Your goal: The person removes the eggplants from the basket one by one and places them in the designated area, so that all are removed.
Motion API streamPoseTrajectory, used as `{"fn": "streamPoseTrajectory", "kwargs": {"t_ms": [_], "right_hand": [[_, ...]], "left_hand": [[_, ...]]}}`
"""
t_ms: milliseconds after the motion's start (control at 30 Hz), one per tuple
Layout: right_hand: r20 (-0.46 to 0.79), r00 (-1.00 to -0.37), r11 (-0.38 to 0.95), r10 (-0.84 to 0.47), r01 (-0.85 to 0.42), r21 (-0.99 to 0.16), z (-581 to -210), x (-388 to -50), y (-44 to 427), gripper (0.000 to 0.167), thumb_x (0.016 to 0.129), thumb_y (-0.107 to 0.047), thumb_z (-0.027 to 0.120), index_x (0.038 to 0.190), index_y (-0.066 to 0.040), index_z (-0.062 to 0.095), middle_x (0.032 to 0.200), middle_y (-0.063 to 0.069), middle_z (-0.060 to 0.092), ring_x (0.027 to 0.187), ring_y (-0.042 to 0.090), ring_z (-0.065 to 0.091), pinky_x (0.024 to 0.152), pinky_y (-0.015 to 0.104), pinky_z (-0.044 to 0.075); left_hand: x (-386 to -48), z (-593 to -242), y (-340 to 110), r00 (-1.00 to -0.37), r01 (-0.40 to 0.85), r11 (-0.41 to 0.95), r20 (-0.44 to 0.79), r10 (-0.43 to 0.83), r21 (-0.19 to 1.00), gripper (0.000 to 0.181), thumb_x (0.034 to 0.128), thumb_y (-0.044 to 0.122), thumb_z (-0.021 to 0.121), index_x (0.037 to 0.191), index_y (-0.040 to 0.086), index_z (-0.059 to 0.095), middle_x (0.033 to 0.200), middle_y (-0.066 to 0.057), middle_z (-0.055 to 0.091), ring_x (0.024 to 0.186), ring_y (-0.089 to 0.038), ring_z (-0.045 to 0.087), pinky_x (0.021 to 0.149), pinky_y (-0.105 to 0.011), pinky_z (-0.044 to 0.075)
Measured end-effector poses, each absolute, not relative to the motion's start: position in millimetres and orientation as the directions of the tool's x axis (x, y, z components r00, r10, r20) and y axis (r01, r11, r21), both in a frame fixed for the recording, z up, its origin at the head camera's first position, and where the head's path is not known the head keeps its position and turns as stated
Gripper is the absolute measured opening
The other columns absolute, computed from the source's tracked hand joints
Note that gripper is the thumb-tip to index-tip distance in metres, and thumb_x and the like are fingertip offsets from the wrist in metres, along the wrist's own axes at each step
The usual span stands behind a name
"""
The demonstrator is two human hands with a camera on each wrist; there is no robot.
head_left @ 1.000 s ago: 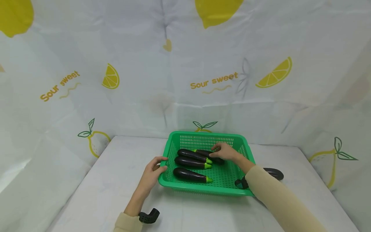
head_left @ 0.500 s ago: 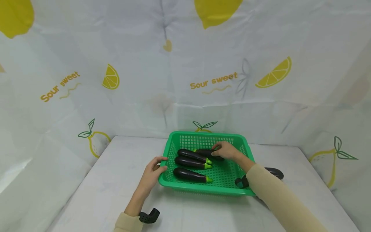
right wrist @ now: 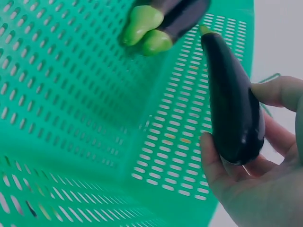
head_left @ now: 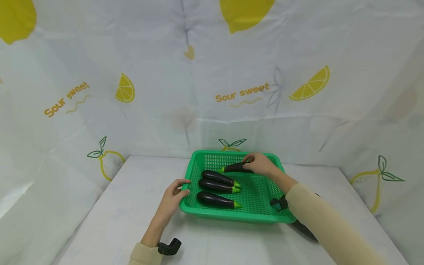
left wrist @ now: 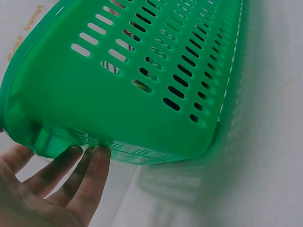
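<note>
My right hand (head_left: pixel 260 163) grips a dark purple eggplant (right wrist: pixel 232 101) by its rounded end, over the back part of the green basket (head_left: pixel 245 217). In the right wrist view its thumb and fingers hold the eggplant from both sides, green stem pointing away. My left hand (head_left: pixel 173 197) holds the basket's left rim; in the left wrist view its fingertips (left wrist: pixel 100 153) touch the outer wall. Inside the basket lie an upper eggplant (head_left: pixel 218 176), a middle eggplant (head_left: pixel 215 185) and a front eggplant (head_left: pixel 215 200), their green stems toward the right.
Right of the basket, another dark eggplant (head_left: pixel 304 230) lies on the white table (head_left: pixel 112 221), partly hidden by the right sleeve (head_left: pixel 324 217). A white curtain (head_left: pixel 159 92) with lemon prints stands close behind the basket. Black wrist cameras, such as the left one (head_left: pixel 169 246), jut from both wrists.
My right hand has lifted the gripped eggplant and moved it toward the basket's back wall, away from the other eggplants. The left hand stays at the rim.
</note>
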State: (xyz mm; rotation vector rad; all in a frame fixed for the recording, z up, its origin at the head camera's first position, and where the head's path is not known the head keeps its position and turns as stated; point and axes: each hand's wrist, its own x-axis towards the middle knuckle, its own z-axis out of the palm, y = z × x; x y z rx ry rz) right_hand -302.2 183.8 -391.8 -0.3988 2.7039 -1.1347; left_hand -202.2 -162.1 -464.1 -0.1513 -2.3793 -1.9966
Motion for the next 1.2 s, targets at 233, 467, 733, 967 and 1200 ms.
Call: {"fn": "streamPoseTrajectory", "kwargs": {"t_ms": [233,467,733,967,1200], "right_hand": [[0.000,-0.957,0.637,-0.290,-0.193,-0.746,-373,-296,188,0.036,0.101,-0.022,0.061,0.129,0.001,0.061,0.129,0.026,0.059,0.114,0.041,0.059,0.088,0.050,0.050],[0.058,-0.960,0.577,-0.272,-0.211,-0.789,-352,-285,195,0.042,0.100,-0.028,0.064,0.133,-0.002,0.061,0.132,0.020,0.060,0.119,0.037,0.057,0.094,0.050,0.048],[0.150,-0.957,0.513,-0.248,-0.261,-0.818,-333,-267,210,0.043,0.100,-0.030,0.067,0.133,-0.004,0.062,0.134,0.018,0.060,0.122,0.035,0.055,0.097,0.050,0.045],[0.190,-0.964,0.463,-0.187,-0.257,-0.848,-327,-249,229,0.047,0.098,-0.032,0.069,0.134,-0.003,0.062,0.135,0.018,0.060,0.126,0.034,0.051,0.101,0.050,0.042],[0.257,-0.961,0.469,-0.106,-0.276,-0.839,-325,-224,254,0.047,0.099,-0.032,0.068,0.135,-0.002,0.061,0.130,0.007,0.062,0.121,0.013,0.052,0.097,0.033,0.042]], "left_hand": [[-202,-465,-162,-0.995,0.093,0.177,0.086,0.048,0.980,0.032,0.0985,0.016,0.066,0.131,0.013,0.064,0.141,-0.009,0.056,0.120,-0.026,0.062,0.089,-0.034,0.049],[-202,-464,-162,-0.996,0.087,0.182,0.079,0.047,0.979,0.033,0.0982,0.017,0.066,0.131,0.013,0.064,0.142,-0.010,0.056,0.120,-0.026,0.062,0.089,-0.034,0.049],[-202,-465,-163,-0.995,0.090,0.181,0.083,0.047,0.979,0.033,0.0987,0.016,0.065,0.132,0.013,0.064,0.141,-0.008,0.057,0.120,-0.026,0.061,0.090,-0.035,0.049],[-202,-465,-163,-0.994,0.101,0.186,0.093,0.050,0.977,0.033,0.0991,0.016,0.065,0.132,0.012,0.063,0.139,-0.010,0.058,0.118,-0.026,0.062,0.088,-0.035,0.049],[-202,-465,-162,-0.994,0.098,0.184,0.089,0.056,0.978,0.033,0.0993,0.016,0.065,0.132,0.012,0.063,0.139,-0.010,0.058,0.117,-0.025,0.063,0.089,-0.035,0.049]]}}
